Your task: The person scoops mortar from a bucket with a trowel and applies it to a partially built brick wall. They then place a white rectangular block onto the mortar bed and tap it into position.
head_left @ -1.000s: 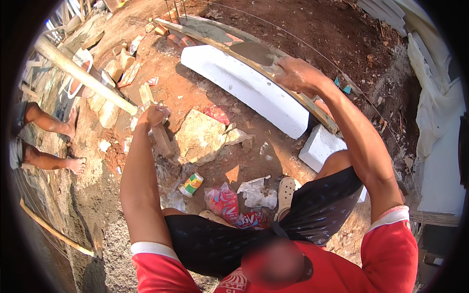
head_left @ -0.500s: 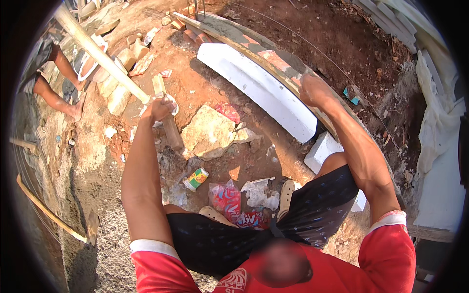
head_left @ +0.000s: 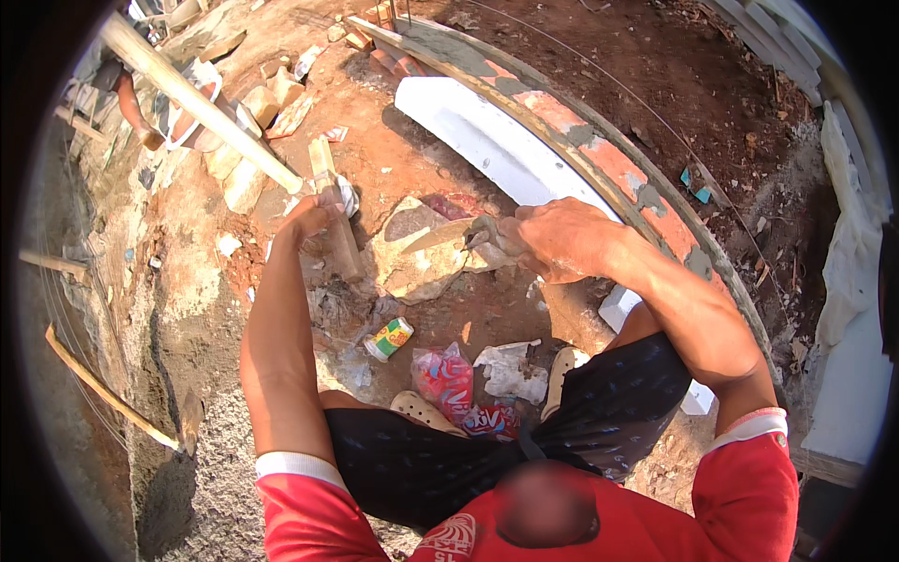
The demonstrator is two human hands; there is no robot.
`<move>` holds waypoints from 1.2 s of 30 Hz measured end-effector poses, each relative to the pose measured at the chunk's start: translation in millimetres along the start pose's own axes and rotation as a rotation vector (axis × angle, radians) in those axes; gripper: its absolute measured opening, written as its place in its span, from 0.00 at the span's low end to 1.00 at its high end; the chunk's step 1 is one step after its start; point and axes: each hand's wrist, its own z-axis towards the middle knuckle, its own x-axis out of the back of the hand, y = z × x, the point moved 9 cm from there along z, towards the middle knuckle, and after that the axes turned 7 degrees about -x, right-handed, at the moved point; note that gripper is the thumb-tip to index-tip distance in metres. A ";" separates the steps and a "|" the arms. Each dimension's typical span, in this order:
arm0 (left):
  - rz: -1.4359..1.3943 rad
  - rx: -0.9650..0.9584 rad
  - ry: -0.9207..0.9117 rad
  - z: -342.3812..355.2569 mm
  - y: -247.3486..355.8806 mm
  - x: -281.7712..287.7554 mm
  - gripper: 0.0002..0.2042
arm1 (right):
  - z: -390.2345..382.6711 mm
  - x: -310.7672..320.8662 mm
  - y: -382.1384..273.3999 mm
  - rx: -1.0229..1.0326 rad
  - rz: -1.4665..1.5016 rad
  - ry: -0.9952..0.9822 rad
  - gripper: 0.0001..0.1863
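Observation:
My left hand (head_left: 314,215) is closed around a wooden strip (head_left: 345,248), which slants over the ground; a whitish scrap (head_left: 349,195) shows beside the fingers. My right hand (head_left: 567,239) is closed on a trowel (head_left: 438,236); its blade points left above a big pale rock (head_left: 407,272), and a grey mass like mortar lies by the fingers. The trowel's handle is hidden in the fist. Past the right wrist runs a low brick wall (head_left: 613,169) with grey mortar patches, edged by a wooden board (head_left: 534,131). A long white block (head_left: 468,126) lies along it.
A thick pole (head_left: 201,108) slants in from the upper left, its end near my left hand. Rocks (head_left: 243,183) and a white-rimmed bucket (head_left: 192,117) stand there, beside another person's limb (head_left: 131,98). A can (head_left: 389,339) and red plastic packaging (head_left: 445,379) lie by my feet.
My right hand has moved left and nearer from the brick wall to above the rock, bringing the trowel into view. My left hand keeps its grip. The other person's legs have shifted away.

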 end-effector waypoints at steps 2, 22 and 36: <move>0.060 0.011 -0.039 0.6 -9.0 0.3 0.25 | -2.2 -1.0 -8.3 0.013 0.019 -0.013 0.13; 0.000 -0.015 0.019 5.7 -26.7 7.4 0.18 | -2.2 -8.1 -2.5 0.073 -0.030 -0.049 0.19; 0.167 -0.081 -0.046 51.6 -76.8 4.8 0.24 | -4.7 7.2 -12.0 0.116 0.021 0.011 0.21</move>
